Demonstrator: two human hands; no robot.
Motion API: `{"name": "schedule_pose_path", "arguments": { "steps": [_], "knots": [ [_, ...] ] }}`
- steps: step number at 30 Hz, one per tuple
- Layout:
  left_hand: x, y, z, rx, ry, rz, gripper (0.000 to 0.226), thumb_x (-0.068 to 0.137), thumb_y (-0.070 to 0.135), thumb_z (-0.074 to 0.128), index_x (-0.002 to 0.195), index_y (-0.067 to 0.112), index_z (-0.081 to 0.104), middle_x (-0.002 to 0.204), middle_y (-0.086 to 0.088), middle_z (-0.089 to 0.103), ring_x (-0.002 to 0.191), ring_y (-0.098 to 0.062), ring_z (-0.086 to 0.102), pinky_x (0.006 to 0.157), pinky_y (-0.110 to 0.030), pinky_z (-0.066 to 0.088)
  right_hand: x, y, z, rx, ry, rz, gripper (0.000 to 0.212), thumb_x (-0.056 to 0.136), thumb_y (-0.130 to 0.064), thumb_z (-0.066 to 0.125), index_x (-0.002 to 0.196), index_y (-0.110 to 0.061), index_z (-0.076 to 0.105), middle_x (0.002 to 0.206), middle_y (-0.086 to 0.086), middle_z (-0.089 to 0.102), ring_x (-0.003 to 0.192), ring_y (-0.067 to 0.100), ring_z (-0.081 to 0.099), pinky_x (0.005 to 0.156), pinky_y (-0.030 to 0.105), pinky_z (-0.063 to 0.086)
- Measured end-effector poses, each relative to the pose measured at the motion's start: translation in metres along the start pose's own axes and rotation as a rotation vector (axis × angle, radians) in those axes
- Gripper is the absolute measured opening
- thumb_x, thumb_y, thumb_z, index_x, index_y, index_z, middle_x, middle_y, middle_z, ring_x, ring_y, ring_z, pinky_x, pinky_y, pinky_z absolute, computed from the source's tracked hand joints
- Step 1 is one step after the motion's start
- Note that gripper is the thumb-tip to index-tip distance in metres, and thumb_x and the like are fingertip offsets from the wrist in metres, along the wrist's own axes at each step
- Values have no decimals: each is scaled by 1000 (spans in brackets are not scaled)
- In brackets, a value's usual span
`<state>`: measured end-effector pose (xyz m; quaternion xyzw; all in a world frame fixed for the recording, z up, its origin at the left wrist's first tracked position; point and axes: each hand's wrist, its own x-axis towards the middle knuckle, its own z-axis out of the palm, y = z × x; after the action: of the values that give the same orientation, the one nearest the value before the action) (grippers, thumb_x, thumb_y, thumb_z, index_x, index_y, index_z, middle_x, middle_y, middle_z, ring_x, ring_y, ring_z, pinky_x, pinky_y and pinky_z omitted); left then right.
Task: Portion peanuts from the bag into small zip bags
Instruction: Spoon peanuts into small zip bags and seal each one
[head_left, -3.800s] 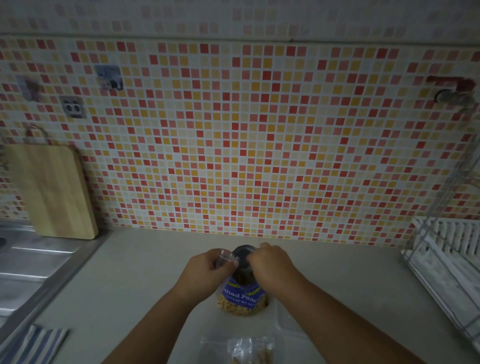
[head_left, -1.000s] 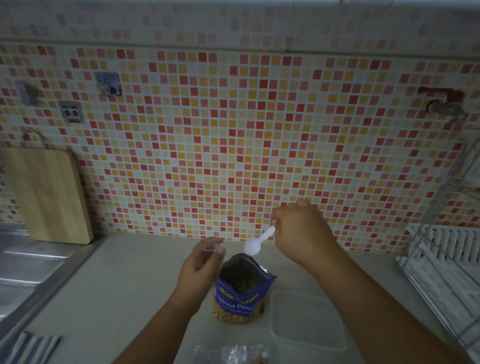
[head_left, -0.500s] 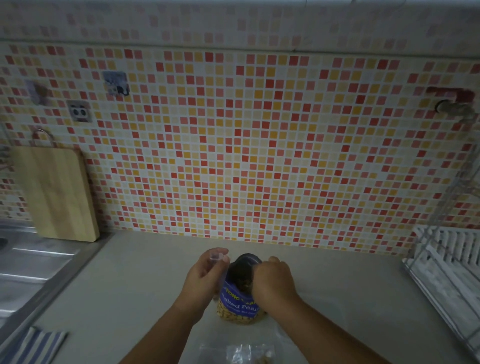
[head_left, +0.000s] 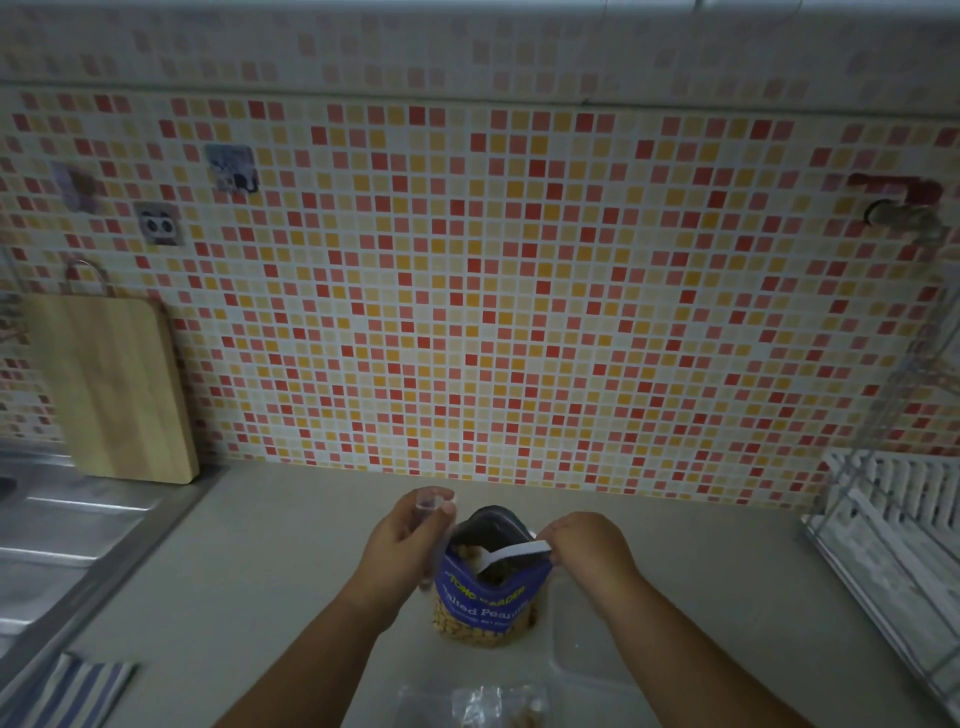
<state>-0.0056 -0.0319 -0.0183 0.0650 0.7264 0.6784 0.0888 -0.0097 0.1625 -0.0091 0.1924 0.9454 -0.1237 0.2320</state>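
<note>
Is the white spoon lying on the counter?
No, the right hand holds the white spoon with its bowl dipped inside the open peanut bag.

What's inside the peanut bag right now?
The peanut bag is open; a white spoon, held by the right hand, reaches into its mouth. Peanuts show beside the spoon bowl and through the lower clear window. The dark interior hides whether the spoon is loaded.

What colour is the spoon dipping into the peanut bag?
The spoon is white; the head view shows it.

Blue peanut bag (head_left: 488, 597), yellow brand line roughly "TONG GARDEN", white "Salted Peanuts" beneath, smaller line illegible
</note>
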Motion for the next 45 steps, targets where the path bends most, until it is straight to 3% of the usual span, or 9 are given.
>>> {"name": "schedule_pose_path", "arguments": {
  "steps": [5, 9, 13, 20, 27, 31, 33, 39, 45],
  "knots": [
    [2, 3, -7, 158, 2, 45, 11, 92, 34, 54, 102, 32, 57, 95, 2, 62, 74, -21, 60, 61, -33, 50, 5, 16, -16, -165, -106, 14, 40, 93, -13, 44, 133, -16, 50, 104, 6, 56, 85, 17, 47, 81, 28, 37],
    [8, 2, -6, 472, -48, 154, 21, 89, 36, 57, 109, 28, 54, 98, 10, 58, 81, -5, 58, 58, -16, 46, 2, 25, -34, -155, -132, 47, 45, 94, -11, 39, 138, -17, 43, 125, 7, 54, 92, 18, 43, 86, 28, 39],
    [15, 0, -2, 690, -75, 229, 26, 86, 39, 59, 110, 32, 52, 105, 8, 57, 83, -3, 56, 62, -9, 41, 0, 34, -55, -138, -94, 55, 49, 94, -9, 36, 142, -19, 39, 108, 4, 51, 90, 18, 47, 84, 28, 39],
    [24, -1, 9, 818, -133, 341, 36, 81, 37, 62, 115, 25, 55, 109, 5, 59, 98, -14, 56, 82, -25, 46, -10, 27, -76, -309, -90, -13, 57, 94, -1, 36, 148, -13, 24, 144, 11, 39, 111, 21, 44, 102, 28, 37],
    [29, 3, 18, 850, -189, 347, 38, 80, 37, 63, 114, 24, 54, 109, 3, 58, 97, -14, 54, 82, -26, 45, -4, 20, -77, -434, -87, -48, 50, 94, -4, 39, 143, -12, 34, 85, 3, 44, 78, 14, 40, 81, 25, 34],
    [33, -1, 22, 895, -209, 332, 41, 77, 41, 63, 113, 24, 53, 107, 3, 59, 94, -14, 54, 83, -30, 47, 5, 13, -77, -481, -103, -45, 52, 95, -6, 41, 145, -14, 30, 130, 9, 48, 108, 20, 49, 92, 29, 40],
    [33, -1, 24, 921, -221, 326, 43, 76, 41, 63, 115, 24, 53, 109, 3, 59, 96, -15, 54, 84, -30, 46, 3, 7, -77, -502, -100, -57, 50, 95, -7, 41, 144, -13, 33, 125, 8, 47, 105, 19, 46, 89, 29, 40],
    [34, 0, 30, 952, -215, 317, 45, 77, 40, 63, 117, 21, 53, 108, 1, 60, 95, -17, 55, 83, -31, 48, -3, -15, -78, -353, 36, -146, 44, 93, -9, 46, 137, -13, 47, 131, 10, 53, 100, 21, 49, 92, 33, 45],
    [33, -3, 29, 808, -134, 273, 40, 80, 40, 63, 114, 22, 53, 97, 5, 56, 84, -11, 54, 66, -18, 40, -48, -13, -71, 70, 442, -503, 27, 93, -18, 45, 101, -15, 71, 103, 4, 70, 92, 21, 62, 79, 31, 49]
  ]
}}
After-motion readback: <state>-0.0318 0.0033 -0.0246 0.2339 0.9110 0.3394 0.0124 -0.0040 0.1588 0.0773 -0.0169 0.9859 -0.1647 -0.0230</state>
